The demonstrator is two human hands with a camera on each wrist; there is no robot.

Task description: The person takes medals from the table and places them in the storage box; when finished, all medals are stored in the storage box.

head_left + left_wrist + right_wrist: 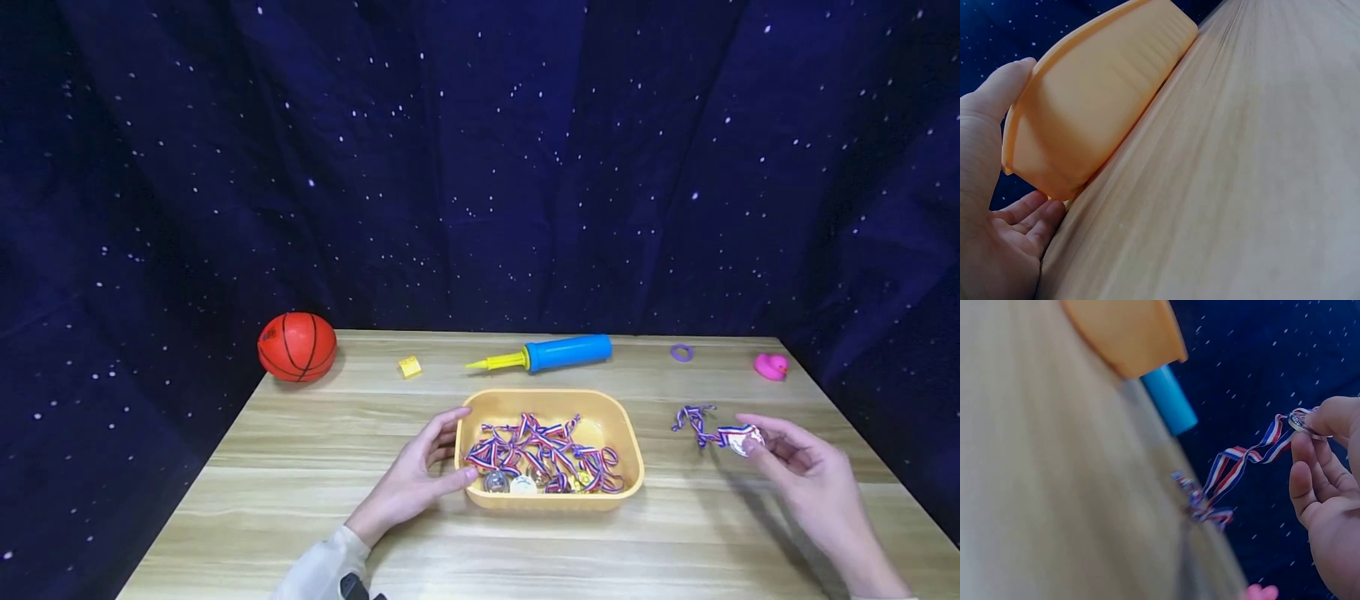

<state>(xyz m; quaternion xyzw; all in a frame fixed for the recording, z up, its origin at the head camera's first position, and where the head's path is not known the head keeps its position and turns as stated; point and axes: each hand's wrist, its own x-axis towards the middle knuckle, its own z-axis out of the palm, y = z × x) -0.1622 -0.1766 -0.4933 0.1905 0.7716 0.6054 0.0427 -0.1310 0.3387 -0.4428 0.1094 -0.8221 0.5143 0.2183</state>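
Observation:
My right hand (806, 467) pinches a silver medal (742, 439) between thumb and fingers, to the right of a yellow plastic basin (551, 502). The medal's red, white and blue ribbon (1235, 464) trails off to the left, its far end bunched low by the tabletop in the right wrist view. Against the basin's left end, my left hand (412, 471) holds the wall, thumb by the front corner and fingers spread toward the back. Inside the basin lie tangled striped ribbons (536, 442) and several medals, among them a silver medal (522, 484) along the front wall.
Behind the basin lies a blue and yellow hand pump (570, 352). A red basketball (297, 347) and a small yellow block (409, 367) are at the back left. A purple ring (682, 352) and a pink rubber duck (770, 366) sit at the back right, before a dark starry curtain (480, 167).

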